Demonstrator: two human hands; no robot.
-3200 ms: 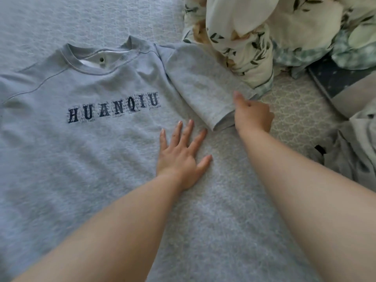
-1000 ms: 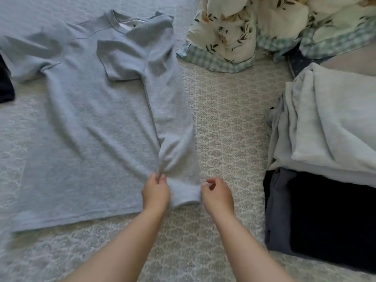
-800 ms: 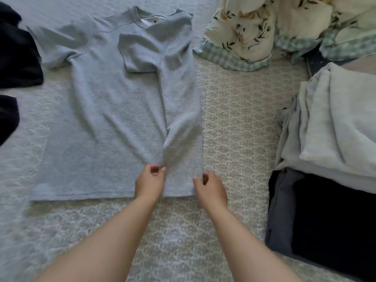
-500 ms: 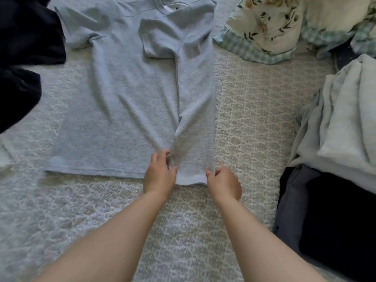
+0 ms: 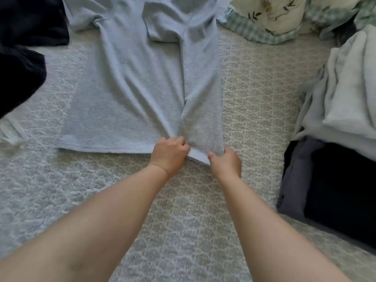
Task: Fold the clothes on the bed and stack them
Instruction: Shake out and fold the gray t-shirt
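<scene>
Two bare hands work at the near hem of a light grey short-sleeved cotton T-shirt (image 5: 130,94), which lies flat on a bed covered by a pale patterned quilted spread (image 5: 254,94). The shirt's right side is folded inward as a long panel, its sleeve turned back over the chest near the top of the view. The left hand (image 5: 169,152) has its fingers curled into the fabric at the inner edge of that folded panel, right at the hem, and creases run up the cloth from that grip. The right hand (image 5: 225,161) pinches the outer corner of the same panel, thumb on top of the hem, so each grip is clamped on the shirt and the two sit near one another with the panel's width between them. Both forearms reach in from the bottom of the view.

To the right, touching the bed's edge of view, sits a stack of folded pale grey and white garments (image 5: 345,94), with a folded dark navy and slate garment (image 5: 329,190) just in front of it. At far left lies a heap of dark navy clothing (image 5: 22,47). Behind the shirt, at upper right, is a crumpled cream floral quilt with green checked trim (image 5: 274,15).
</scene>
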